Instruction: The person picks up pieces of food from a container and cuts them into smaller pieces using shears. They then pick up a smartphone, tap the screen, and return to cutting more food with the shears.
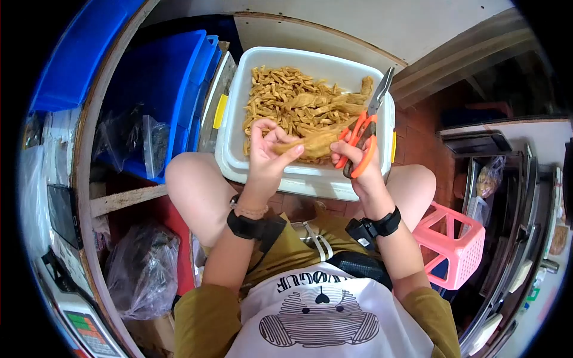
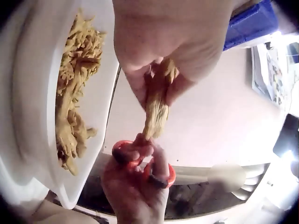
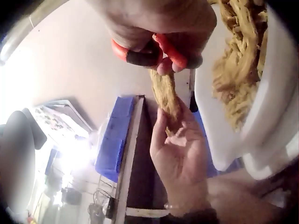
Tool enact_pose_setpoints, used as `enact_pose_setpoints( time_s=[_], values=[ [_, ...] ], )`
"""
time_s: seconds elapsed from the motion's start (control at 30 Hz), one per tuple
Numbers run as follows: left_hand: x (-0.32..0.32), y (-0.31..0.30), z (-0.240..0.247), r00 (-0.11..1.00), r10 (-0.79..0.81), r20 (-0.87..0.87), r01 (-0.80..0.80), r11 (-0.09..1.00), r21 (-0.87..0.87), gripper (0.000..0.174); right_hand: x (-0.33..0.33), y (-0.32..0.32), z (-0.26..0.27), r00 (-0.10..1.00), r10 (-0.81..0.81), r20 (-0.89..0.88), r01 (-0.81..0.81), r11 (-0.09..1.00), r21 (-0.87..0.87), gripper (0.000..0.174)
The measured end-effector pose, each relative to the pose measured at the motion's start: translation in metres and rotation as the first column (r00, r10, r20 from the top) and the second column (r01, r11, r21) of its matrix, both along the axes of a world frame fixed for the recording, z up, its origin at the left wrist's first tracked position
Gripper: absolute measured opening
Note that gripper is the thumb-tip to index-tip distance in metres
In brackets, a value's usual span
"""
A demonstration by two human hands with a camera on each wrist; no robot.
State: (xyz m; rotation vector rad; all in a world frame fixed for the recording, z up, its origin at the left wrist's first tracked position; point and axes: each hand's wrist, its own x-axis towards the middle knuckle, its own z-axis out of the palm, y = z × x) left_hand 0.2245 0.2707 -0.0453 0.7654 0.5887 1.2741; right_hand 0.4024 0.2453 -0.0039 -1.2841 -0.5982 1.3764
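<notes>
A long yellow-brown strip (image 1: 316,145) is stretched between both hands above a white tub (image 1: 230,128). The left hand (image 1: 267,156) pinches one end of it between thumb and fingers. With its fingertips the right hand (image 1: 365,164) holds the other end, and its fingers are also through the orange handles of the scissors (image 1: 360,134), whose blades point up and away from the strip. Below the hands, cut pieces (image 1: 280,98) and longer uncut strips (image 1: 328,110) fill the tub. The left wrist view shows the strip (image 2: 158,109) hanging between both hands' fingertips.
The tub stands between the person's knees. Blue bins (image 1: 179,89) are on a shelf to the left, above a clear plastic bag (image 1: 143,271). A pink plastic stool (image 1: 459,250) is at the right, near a rack (image 1: 507,197) of items.
</notes>
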Motion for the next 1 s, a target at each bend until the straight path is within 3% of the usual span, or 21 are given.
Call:
enact_pose_setpoints(
  time_s=[0.03, 0.07, 0.1, 0.13, 0.17, 0.2, 0.27, 0.3, 0.43, 0.5, 0.53, 0.6, 0.67, 0.73, 0.83, 1.0],
  values=[
    [-0.006, 0.003, -0.002, 0.991, -0.132, -0.01, 0.132, 0.991, 0.006, 0.053, 0.003, 0.0, -0.001, 0.999, 0.048, -0.024, -0.048, 0.999, -0.009, 0.028],
    [-0.012, 0.006, -0.004, 0.991, -0.134, -0.011, 0.134, 0.991, 0.006, 0.053, 0.005, 0.001, -0.001, 0.994, 0.097, -0.049, -0.098, 0.995, -0.017, 0.028],
    [-0.016, 0.011, -0.003, 0.953, -0.278, -0.124, 0.281, 0.96, 0.005, 0.053, 0.004, -0.001, 0.001, 0.994, 0.097, -0.052, -0.098, 0.995, -0.015, 0.028],
    [-0.019, 0.013, -0.001, 0.882, -0.409, -0.235, 0.418, 0.909, -0.017, 0.054, 0.001, -0.003, 0.003, 0.988, 0.149, 0.045, -0.147, 0.989, -0.033, 0.029],
    [-0.02, 0.008, 0.003, 0.834, -0.498, -0.238, 0.488, 0.867, -0.104, 0.046, -0.001, -0.005, 0.005, 0.969, 0.202, 0.139, -0.196, 0.979, -0.058, 0.029],
    [-0.017, 0.006, 0.003, 0.835, -0.496, -0.238, 0.484, 0.868, -0.11, 0.046, -0.002, -0.007, -0.001, 0.969, 0.207, 0.135, -0.2, 0.978, -0.062, 0.029],
    [-0.01, 0.002, -0.001, 0.75, -0.604, -0.27, 0.558, 0.797, -0.231, 0.039, -0.007, -0.009, -0.014, 0.92, 0.193, 0.34, -0.239, 0.966, 0.098, 0.029],
    [-0.004, 0.0, -0.009, 0.786, -0.485, -0.384, 0.479, 0.87, -0.12, 0.038, -0.011, -0.009, -0.01, 0.927, 0.185, 0.328, -0.229, 0.968, 0.101, 0.031],
    [-0.004, 0.002, -0.013, 0.803, -0.388, -0.452, 0.404, 0.913, -0.066, 0.035, -0.005, -0.009, -0.02, 0.898, 0.148, 0.414, -0.223, 0.965, 0.139, 0.039],
    [-0.006, 0.003, -0.001, 0.896, -0.336, -0.291, 0.322, 0.942, -0.097, 0.031, 0.007, -0.01, -0.011, 0.741, 0.143, 0.656, -0.296, 0.947, 0.128, 0.05],
    [-0.008, 0.005, -0.001, 0.897, -0.331, -0.294, 0.317, 0.944, -0.096, 0.031, 0.014, -0.011, -0.01, 0.742, 0.146, 0.654, -0.301, 0.945, 0.131, 0.05],
    [-0.015, 0.009, -0.005, 0.898, -0.313, -0.31, 0.306, 0.949, -0.07, 0.022, 0.028, -0.014, -0.01, 0.573, 0.197, 0.795, -0.411, 0.909, 0.071, 0.059],
    [-0.019, 0.01, -0.004, 0.904, -0.313, -0.292, 0.298, 0.95, -0.094, 0.021, 0.035, -0.021, -0.011, 0.564, 0.235, 0.792, -0.442, 0.896, 0.049, 0.063],
    [-0.019, 0.011, 0.0, 0.91, -0.315, -0.269, 0.292, 0.949, -0.121, 0.021, 0.039, -0.029, -0.012, 0.44, 0.321, 0.838, -0.467, 0.88, -0.092, 0.063],
    [-0.022, 0.012, -0.001, 0.907, -0.348, -0.236, 0.313, 0.934, -0.174, 0.022, 0.038, -0.036, -0.013, 0.529, 0.405, 0.745, -0.457, 0.876, -0.152, 0.059],
    [-0.022, 0.013, -0.003, 0.907, -0.369, -0.204, 0.335, 0.924, -0.183, 0.023, 0.036, -0.035, -0.014, 0.477, 0.433, 0.764, -0.517, 0.842, -0.154, 0.058]
  ],
)
